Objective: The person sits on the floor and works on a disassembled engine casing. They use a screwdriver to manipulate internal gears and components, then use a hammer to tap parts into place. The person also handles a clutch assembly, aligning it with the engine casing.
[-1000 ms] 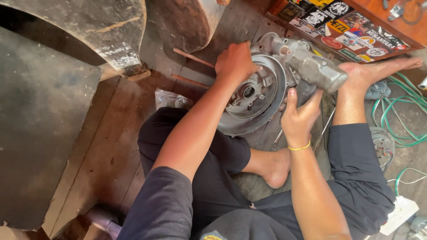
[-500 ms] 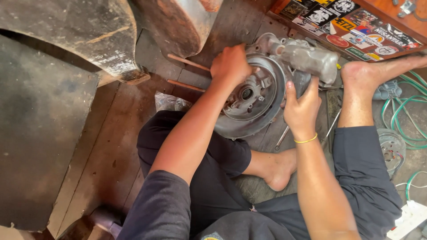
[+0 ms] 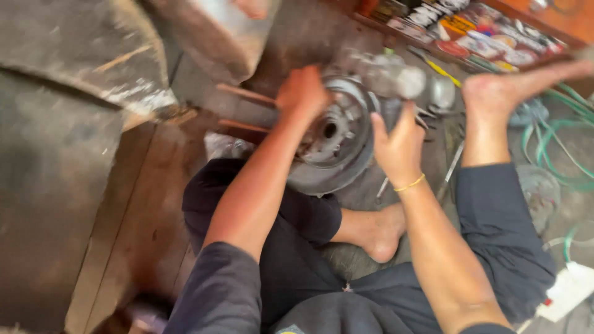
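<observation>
I sit on the floor with a round grey metal brake plate (image 3: pixel 337 158) propped upright between my legs. My left hand (image 3: pixel 303 93) grips its upper left rim. My right hand (image 3: pixel 399 145) holds the right edge of the plate, just below a bulky grey metal casting (image 3: pixel 390 74) fixed at its top right. A thin gold bangle circles my right wrist. The picture is blurred by motion, so fine detail of the hub is lost.
My bare right foot (image 3: pixel 495 89) stretches out to the right, my left foot (image 3: pixel 380 238) is tucked in front. Loose hand tools (image 3: pixel 448 167) lie beside the plate. Green hose (image 3: pixel 569 142) coils at far right. A large dark metal body (image 3: pixel 55 124) fills the left, a sticker-covered board (image 3: pixel 470 31) lies beyond.
The view has swung and blurred. Both hands stay on the plate; the plate and casting appear to have turned slightly, with my right hand shifting lower on its edge.
</observation>
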